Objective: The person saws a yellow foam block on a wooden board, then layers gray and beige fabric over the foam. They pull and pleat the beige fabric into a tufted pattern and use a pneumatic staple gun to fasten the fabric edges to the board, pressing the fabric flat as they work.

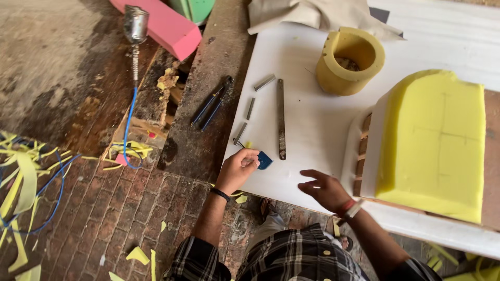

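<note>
Pinching: your left hand is closed, fingertips gripping a small blue piece at the near left edge of the white sheet.
Blue piece: flat on the sheet, touching your fingers, just beside the lower end of the long metal strip.
Right hand: your right hand is open, fingers spread toward the left, holding nothing; it sits low over the sheet's near edge, whether it touches I cannot tell.
Wrists: dark band on your left wrist, red and pale bands on your right.
Metal bits: three short grey bars lie in a loose line left of the strip, nearest one just above your left hand.
Pliers: blue-handled pliers lie on the dark wooden plank, off the sheet, to its left.
Foam block: big yellow foam block with pencil lines on top, right of your right hand, near it.
Foam ring: yellow foam cylinder, hollow, upright, farther back on the sheet.
Cloth: beige cloth at the sheet's far edge.
Floor: brick floor with yellow foam offcuts, blue cable, pink foam slab.
</note>
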